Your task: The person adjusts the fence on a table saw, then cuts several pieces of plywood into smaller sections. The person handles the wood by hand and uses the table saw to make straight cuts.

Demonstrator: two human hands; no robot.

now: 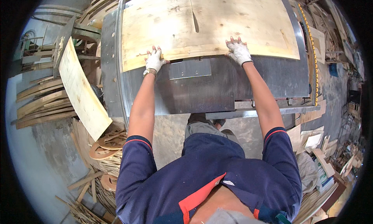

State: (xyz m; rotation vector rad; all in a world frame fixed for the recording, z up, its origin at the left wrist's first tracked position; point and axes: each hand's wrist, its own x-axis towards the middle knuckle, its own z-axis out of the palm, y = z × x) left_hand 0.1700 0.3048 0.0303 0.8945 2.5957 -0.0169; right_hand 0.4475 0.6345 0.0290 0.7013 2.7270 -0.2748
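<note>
A wide plywood sheet [163, 30] lies flat on a dark metal machine table [194, 92]. A thin line runs from its far edge toward me and ends in a dark, narrow wedge shape [195, 22]; whether that is a gap or a blade part I cannot tell. My left hand [154, 61], in a white glove with bare fingertips, rests open on the near edge, left of the middle. Farther right along that edge, my right hand [238, 52], gloved alike, presses with its fingers spread on the sheet's top.
A metal insert plate [190, 70] sits in the table between my hands. Along the right side runs a yellow scalloped strip [314, 57]. A long pale board [82, 88] leans at the left, near stacked wood strips [44, 99]. Ring-shaped offcuts [101, 149] lie lower left.
</note>
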